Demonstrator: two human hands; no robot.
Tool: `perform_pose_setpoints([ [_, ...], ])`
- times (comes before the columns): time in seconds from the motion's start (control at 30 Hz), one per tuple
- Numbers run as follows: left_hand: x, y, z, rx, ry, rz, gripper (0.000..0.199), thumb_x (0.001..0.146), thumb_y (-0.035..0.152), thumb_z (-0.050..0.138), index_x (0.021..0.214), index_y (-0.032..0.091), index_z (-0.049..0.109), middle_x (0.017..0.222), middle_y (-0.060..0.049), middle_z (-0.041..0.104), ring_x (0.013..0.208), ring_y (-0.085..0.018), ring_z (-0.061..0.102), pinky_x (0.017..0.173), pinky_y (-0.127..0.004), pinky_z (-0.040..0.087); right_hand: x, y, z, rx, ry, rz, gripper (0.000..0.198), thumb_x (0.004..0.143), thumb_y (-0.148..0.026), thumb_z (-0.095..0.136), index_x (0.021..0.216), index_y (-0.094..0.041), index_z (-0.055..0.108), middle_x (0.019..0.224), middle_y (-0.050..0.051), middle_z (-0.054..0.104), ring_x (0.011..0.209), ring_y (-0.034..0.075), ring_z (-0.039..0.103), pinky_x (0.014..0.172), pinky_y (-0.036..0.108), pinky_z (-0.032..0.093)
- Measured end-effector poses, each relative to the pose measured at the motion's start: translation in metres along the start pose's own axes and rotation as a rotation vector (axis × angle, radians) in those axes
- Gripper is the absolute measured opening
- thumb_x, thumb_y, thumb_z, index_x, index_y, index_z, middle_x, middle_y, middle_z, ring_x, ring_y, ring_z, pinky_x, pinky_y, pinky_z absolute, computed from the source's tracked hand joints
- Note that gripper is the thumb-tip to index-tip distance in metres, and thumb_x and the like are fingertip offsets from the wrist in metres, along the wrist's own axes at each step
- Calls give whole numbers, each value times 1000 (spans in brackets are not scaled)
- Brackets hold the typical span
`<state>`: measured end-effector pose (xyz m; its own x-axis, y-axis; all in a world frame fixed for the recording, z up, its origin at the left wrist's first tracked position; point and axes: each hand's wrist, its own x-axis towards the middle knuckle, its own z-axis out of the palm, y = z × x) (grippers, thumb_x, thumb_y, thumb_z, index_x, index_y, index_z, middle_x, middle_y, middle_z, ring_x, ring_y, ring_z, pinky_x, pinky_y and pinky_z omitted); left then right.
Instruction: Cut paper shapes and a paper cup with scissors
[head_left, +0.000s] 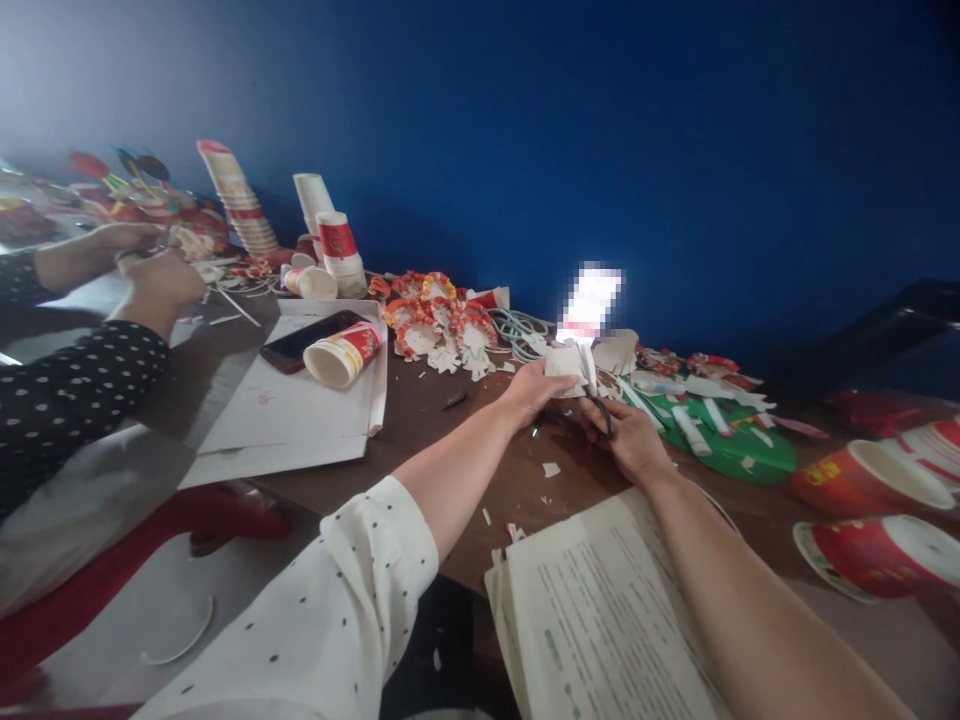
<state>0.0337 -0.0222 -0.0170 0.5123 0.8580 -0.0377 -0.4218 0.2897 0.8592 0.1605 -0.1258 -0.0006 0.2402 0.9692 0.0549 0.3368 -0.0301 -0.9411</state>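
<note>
My left hand (529, 390) pinches a piece of white paper cup (564, 368) above the table. In my right hand (634, 440) is a pair of scissors (603, 416) with dark handles. The blades point up and away, against the right side of the cup piece; how far they are apart is too small to tell. Just behind stands a bright, blurred-out phone-like screen (591, 300). Small paper scraps (551, 469) lie on the brown table below my hands. Cut red and white paper shapes (442, 320) are heaped to the left.
A printed booklet (592, 600) lies at the near edge. Green sheet (742, 445) and red paper cups (870, 475) are on the right. Leftward are a white folder (262, 430), dark phone (319, 338), stacked cups (238, 205) and a co-worker's hands (161, 270).
</note>
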Motion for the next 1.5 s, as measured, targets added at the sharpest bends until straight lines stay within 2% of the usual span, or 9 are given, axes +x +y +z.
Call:
perform_pose_setpoints([
  [0.3, 4, -2, -6, 78, -50, 44, 43, 55, 31, 86, 88, 11, 65, 70, -4, 67, 61, -14, 61, 69, -29, 49, -1, -1, 2, 50, 22, 24, 45, 69, -62, 74, 61, -19, 61, 54, 0, 53, 48, 10, 43, 42, 25, 27],
  [0.53, 1, 6, -5, 142, -30, 53, 35, 59, 24, 83, 87, 10, 68, 69, -4, 68, 61, -14, 61, 69, -28, 48, -1, 1, 2, 70, 15, 32, 45, 68, -61, 75, 63, -18, 62, 55, -1, 54, 48, 9, 44, 41, 24, 28],
  [0.77, 0, 5, -3, 70, -36, 18, 33, 59, 23, 82, 86, 11, 66, 67, -3, 67, 58, -13, 60, 68, -29, 49, 1, 5, 0, 27, 2, 5, 44, 72, -61, 72, 64, -19, 62, 56, -1, 55, 49, 10, 46, 42, 23, 31],
  [0.97, 0, 8, 0, -26, -10, -3, 39, 53, 22, 86, 85, 9, 66, 65, -4, 67, 55, -14, 61, 64, -30, 50, -3, -3, -1, 49, -32, 38, 40, 71, -60, 72, 72, -20, 69, 62, 2, 61, 56, 13, 53, 47, 23, 40],
  [1.23, 2, 9, -2, -30, 46, 32, 37, 56, 22, 83, 88, 11, 68, 73, -6, 70, 63, -17, 65, 68, -32, 52, -5, -5, -4, 95, -75, 68, 52, 70, -60, 73, 104, -21, 74, 80, 4, 66, 64, 14, 57, 46, 22, 42],
  [1.5, 0, 11, -1, -18, 44, 30, 33, 59, 23, 82, 87, 12, 68, 71, -5, 70, 61, -17, 65, 68, -32, 53, -3, 2, -6, 129, -88, 47, 45, 73, -56, 72, 101, -21, 75, 83, 5, 69, 62, 13, 58, 45, 21, 38],
])
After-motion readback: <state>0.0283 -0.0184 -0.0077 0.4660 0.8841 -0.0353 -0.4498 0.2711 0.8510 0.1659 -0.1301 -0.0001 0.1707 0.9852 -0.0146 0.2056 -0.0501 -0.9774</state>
